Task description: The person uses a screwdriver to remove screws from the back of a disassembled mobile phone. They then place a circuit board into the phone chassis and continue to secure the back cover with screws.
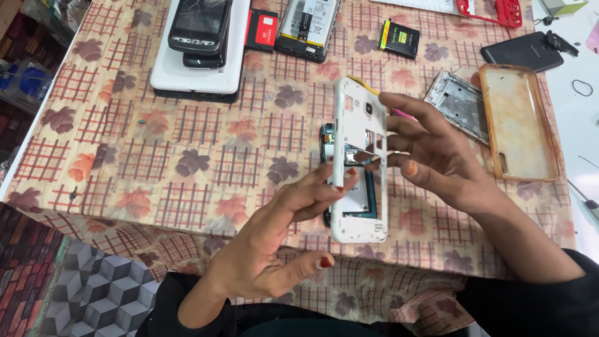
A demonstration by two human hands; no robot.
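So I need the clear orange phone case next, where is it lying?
In the head view, the orange phone case lies flat at the table's right side, beside the bare metal frame, just beyond the right hand.
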